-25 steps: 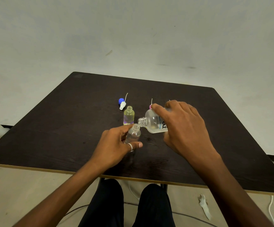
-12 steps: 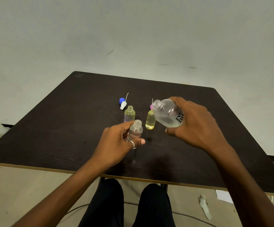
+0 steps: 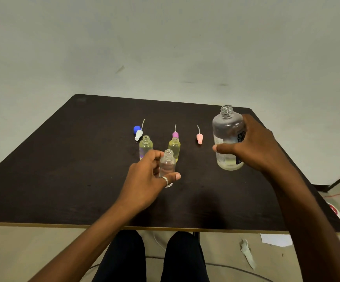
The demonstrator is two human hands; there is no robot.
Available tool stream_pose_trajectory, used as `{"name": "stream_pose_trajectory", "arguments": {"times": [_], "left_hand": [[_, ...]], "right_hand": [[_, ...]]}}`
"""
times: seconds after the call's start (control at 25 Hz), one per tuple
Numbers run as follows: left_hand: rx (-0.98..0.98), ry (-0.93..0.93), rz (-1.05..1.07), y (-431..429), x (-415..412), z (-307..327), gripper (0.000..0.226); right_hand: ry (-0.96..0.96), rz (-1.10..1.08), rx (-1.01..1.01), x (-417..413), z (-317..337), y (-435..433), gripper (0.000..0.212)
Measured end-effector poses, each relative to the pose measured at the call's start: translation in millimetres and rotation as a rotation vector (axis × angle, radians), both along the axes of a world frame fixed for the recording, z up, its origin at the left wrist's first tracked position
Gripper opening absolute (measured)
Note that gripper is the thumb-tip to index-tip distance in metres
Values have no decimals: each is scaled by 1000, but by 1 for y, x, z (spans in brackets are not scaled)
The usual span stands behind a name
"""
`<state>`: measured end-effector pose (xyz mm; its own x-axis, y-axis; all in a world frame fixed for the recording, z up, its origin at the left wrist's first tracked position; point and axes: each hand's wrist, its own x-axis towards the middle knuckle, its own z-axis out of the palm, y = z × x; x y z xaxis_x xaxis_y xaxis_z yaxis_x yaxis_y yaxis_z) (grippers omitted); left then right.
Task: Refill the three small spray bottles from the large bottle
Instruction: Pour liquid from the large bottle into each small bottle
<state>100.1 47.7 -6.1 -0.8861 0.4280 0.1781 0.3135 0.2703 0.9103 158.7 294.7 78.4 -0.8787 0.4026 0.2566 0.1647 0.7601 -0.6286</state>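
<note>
My left hand (image 3: 144, 180) grips a small clear bottle (image 3: 167, 164) standing upright near the middle of the dark table (image 3: 63, 169), its neck uncapped. Behind it stand two more uncapped small bottles, one pale with a purple tint (image 3: 145, 146) and one yellowish (image 3: 174, 147). My right hand (image 3: 254, 147) holds the large clear bottle (image 3: 227, 137) upright at the right, its base at the tabletop and its mouth uncapped. It holds some clear liquid.
Three spray tops with thin tubes lie behind the bottles: blue and white (image 3: 138, 132), purple (image 3: 175, 133), pink (image 3: 199, 137). My knees show under the table's front edge. Paper scraps (image 3: 246, 251) and cables lie on the floor.
My right hand swung the large bottle away from the small bottle's mouth, turned it from tilted to upright, and carried it right and down to the table. My left hand stayed on the small bottle.
</note>
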Motion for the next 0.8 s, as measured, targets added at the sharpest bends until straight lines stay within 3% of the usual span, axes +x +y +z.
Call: {"name": "stream_pose_trajectory", "arguments": {"times": [0.4,0.8], "left_hand": [[9,88,110,126,-26,-26,42],[-1,54,168,149,-51,-49,39]], "right_hand": [[119,-164,-201,-20,-58,27,74],[140,-209,-236,-34,-89,38,80]]}}
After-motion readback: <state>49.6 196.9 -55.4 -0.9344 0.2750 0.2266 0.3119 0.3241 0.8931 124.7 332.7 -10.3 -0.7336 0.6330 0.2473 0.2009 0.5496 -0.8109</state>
